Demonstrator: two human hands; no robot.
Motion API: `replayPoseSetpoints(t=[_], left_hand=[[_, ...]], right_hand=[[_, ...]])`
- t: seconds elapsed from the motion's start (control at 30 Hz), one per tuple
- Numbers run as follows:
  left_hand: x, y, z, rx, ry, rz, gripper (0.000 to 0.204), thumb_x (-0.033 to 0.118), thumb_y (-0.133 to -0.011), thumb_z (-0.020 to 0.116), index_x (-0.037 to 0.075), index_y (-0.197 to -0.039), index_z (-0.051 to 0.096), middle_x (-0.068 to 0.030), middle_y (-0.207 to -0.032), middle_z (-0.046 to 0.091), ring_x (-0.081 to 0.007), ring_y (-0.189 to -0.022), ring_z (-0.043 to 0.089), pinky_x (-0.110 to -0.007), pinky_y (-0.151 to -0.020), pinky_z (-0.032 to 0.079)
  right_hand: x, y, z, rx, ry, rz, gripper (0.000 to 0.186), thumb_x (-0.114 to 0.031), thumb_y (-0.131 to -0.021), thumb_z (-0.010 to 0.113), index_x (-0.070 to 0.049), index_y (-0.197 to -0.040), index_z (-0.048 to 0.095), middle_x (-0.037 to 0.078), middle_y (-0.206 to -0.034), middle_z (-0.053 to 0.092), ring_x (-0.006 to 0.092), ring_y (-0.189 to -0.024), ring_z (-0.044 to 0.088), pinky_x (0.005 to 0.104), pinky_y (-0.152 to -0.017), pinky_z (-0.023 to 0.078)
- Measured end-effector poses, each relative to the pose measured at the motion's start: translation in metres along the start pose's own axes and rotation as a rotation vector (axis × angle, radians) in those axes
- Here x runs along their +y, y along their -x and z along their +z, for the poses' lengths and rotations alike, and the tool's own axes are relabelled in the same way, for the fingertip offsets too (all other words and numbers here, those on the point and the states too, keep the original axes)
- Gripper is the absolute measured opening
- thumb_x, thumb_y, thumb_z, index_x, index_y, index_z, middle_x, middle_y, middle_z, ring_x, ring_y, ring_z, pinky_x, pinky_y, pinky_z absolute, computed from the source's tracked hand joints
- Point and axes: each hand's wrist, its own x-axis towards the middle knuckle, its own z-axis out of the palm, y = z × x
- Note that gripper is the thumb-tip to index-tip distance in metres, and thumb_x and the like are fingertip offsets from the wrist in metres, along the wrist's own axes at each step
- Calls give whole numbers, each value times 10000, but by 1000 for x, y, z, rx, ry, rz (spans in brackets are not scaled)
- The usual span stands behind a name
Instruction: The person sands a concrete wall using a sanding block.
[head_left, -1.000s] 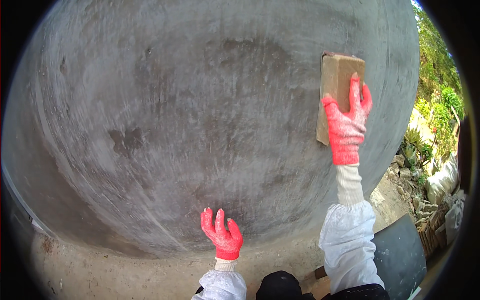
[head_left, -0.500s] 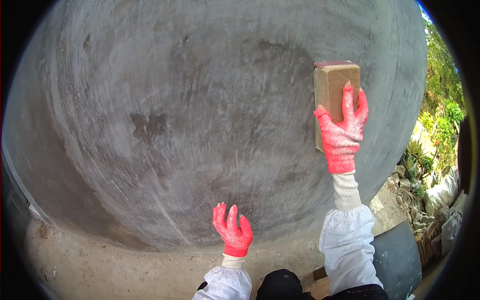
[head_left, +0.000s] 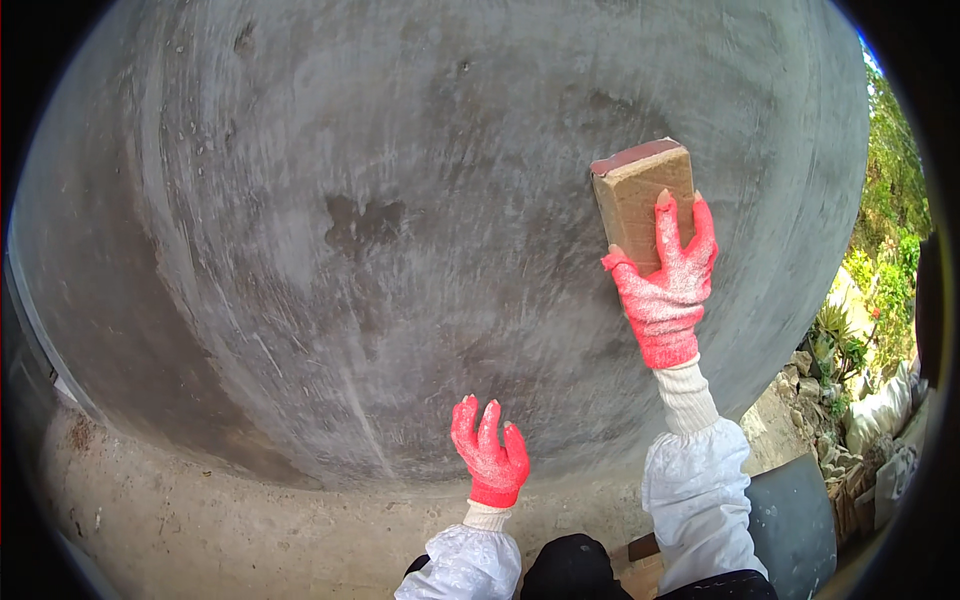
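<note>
Under the right hand (head_left: 664,292), fingers flat, a tan block (head_left: 640,200) is pinned against the grey wall (head_left: 300,200). Lower down, the left hand (head_left: 489,456) spreads wide on it, likely for balance.

wall (head_left: 400,200) cropped at edges, block (head_left: 640,195) partly hidden

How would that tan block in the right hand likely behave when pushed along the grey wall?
The block keeps square edges under the right hand, so it is probably stiff. One hand holds it up, so it is likely light. Its flat face should slide, not roll, across the rough-looking wall.
</note>
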Motion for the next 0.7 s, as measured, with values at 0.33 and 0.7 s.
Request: replayPoseSetpoints(t=[0.33, 0.7], left_hand=[[3, -8, -17, 85, 64, -37, 511, 21, -810, 582, -20, -1315, 514, -268, -1412, 428, -454, -1295, 411, -552, -1065, 339], [9, -14, -19, 192, 153, -157, 508, 65, -827, 583, -30, -1320, 507, -289, -1415, 415, -475, -1284, 412, -568, -1057, 340]], right_hand=[[-22, 113, 10, -278, -87, -350, 776, -420, -552, 857, -385, -1287, 612, 103, -1384, 438, 379, -1169, 497, 538, -947, 469], [-37, 166, 15, -509, -161, -671, 682, -394, -577, 826, -424, -1232, 640, 39, -1290, 478, 359, -1101, 518, 519, -921, 485]])
